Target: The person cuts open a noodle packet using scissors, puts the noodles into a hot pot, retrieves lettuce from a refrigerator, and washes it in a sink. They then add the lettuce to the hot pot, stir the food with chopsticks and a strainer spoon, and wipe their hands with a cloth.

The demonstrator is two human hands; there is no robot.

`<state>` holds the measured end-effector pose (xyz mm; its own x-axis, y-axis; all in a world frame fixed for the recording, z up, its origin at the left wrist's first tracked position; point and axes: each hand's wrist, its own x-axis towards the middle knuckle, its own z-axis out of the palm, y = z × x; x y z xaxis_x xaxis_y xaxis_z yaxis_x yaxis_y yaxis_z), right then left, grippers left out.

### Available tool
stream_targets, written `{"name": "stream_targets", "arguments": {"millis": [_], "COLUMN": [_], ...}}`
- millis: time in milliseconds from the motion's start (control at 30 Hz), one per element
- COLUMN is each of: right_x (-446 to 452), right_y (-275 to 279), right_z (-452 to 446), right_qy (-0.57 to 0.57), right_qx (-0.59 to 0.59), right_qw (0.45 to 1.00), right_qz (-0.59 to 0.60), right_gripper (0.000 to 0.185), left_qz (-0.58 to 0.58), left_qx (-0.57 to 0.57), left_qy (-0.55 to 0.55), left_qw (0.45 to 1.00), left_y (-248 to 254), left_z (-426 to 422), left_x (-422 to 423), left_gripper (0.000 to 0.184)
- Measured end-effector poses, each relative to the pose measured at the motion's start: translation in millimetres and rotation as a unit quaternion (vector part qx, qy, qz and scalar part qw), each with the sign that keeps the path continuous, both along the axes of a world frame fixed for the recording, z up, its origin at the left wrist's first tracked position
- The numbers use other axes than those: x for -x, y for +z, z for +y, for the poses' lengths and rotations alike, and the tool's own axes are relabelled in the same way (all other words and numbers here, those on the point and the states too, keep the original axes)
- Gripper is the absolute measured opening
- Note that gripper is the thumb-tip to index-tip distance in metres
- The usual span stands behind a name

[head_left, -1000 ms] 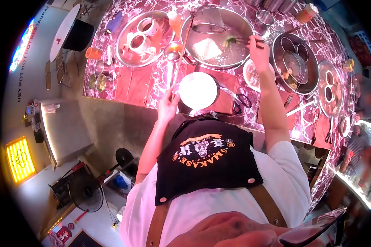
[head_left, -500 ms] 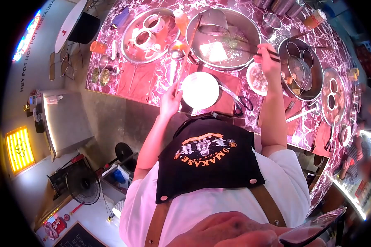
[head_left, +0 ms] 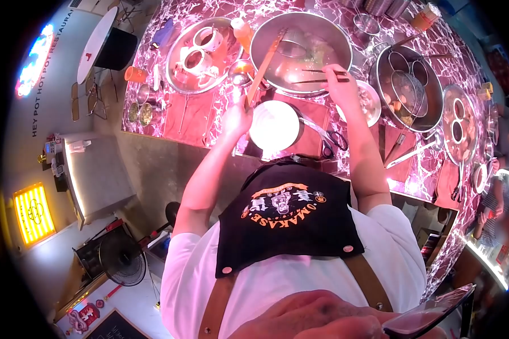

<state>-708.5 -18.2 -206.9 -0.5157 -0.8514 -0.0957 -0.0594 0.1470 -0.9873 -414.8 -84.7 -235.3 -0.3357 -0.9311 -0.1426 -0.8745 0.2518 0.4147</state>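
Note:
My left hand (head_left: 237, 117) is closed on the wooden handle (head_left: 264, 65) of a strainer, whose mesh part sits low in the large steel pot (head_left: 340, 33). Dark chopsticks (head_left: 314, 81) are in my right hand (head_left: 340, 85), their tips apart over the right side of that pot. Pale broth with some greens (head_left: 321, 53) shows in it. A white plate (head_left: 274, 125) lies in front of the pot, close to my left hand. Below my right wrist, a bowl of pale food (head_left: 367, 104) is partly hidden by my forearm.
Scissors (head_left: 333, 141) lie right of the plate. On the left are a round tray (head_left: 178, 76) with two ring-shaped holders, a ladle (head_left: 241, 72) and a bottle (head_left: 242, 31). To the right stand a second pot (head_left: 435, 116) with strainers and another tray (head_left: 449, 150). A person (head_left: 495, 209) is at far right.
The strainer's mesh part has gone lower into the pot, its handle now tilted further. My right hand has moved left with the chopsticks, which are spread wider.

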Motion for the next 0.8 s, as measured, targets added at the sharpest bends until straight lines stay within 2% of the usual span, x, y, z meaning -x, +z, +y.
{"name": "stream_targets", "arguments": {"millis": [133, 200, 233, 300, 333, 400, 433, 500, 533, 633, 700, 733, 800], "right_x": [9, 13, 14, 11, 10, 10, 13, 21, 21, 19, 17, 24, 28], "right_y": [9, 5, 3, 14, 21, 35, 27, -1, -14, -15, 10, 9, 18], "right_z": [17, 22, 24, 31, 34, 39, 37, 26, 22, 25, 42, 48, 60], "right_qy": [0.002, 0.012, 0.009, -0.004, -0.005, -0.006, -0.009, 0.008, -0.011, -0.025, -0.036, -0.032, -0.077], "right_qx": [-0.015, -0.017, -0.017, -0.019, -0.019, -0.039, -0.040, -0.033, 0.008, -0.007, -0.028, -0.019, 0.034], "right_qw": [1.000, 0.999, 0.999, 0.999, 0.999, 0.997, 0.997, 0.998, 0.998, 0.998, 0.999, 0.993, 0.996], "right_qz": [0.011, 0.027, 0.027, 0.042, 0.040, 0.062, 0.060, 0.050, 0.061, 0.049, -0.003, 0.109, -0.015], "right_gripper": [0.021, 0.025, 0.025, 0.025, 0.025, 0.023, 0.023, 0.020, 0.018, 0.019, 0.018, 0.018, 0.019], "left_qz": [0.014, 0.148, 0.148, 0.275, 0.273, 0.346, 0.343, 0.393, 0.393, 0.376, 0.401, 0.413, 0.448], "left_qx": [0.002, -0.063, -0.063, -0.243, -0.243, -0.384, -0.386, -0.418, -0.417, -0.451, -0.482, -0.496, -0.513], "left_qy": [0.026, 0.049, 0.046, 0.107, 0.106, 0.135, 0.133, 0.109, 0.107, 0.099, 0.110, 0.115, 0.108], "left_qw": [1.000, 0.986, 0.986, 0.924, 0.925, 0.845, 0.846, 0.812, 0.813, 0.803, 0.771, 0.755, 0.724], "left_y": [-15, -17, -18, -8, -3, 9, 13, 23, 29, 44, 54, 57, 64], "left_z": [4, 8, 8, 8, 8, 10, 12, 16, 19, 21, 26, 27, 30], "left_x": [6, 10, 13, 19, 18, 18, 18, 20, 22, 24, 25, 27, 33], "left_gripper": [0.037, 0.042, 0.042, 0.032, 0.032, 0.023, 0.023, 0.021, 0.021, 0.026, 0.027, 0.028, 0.029]}}
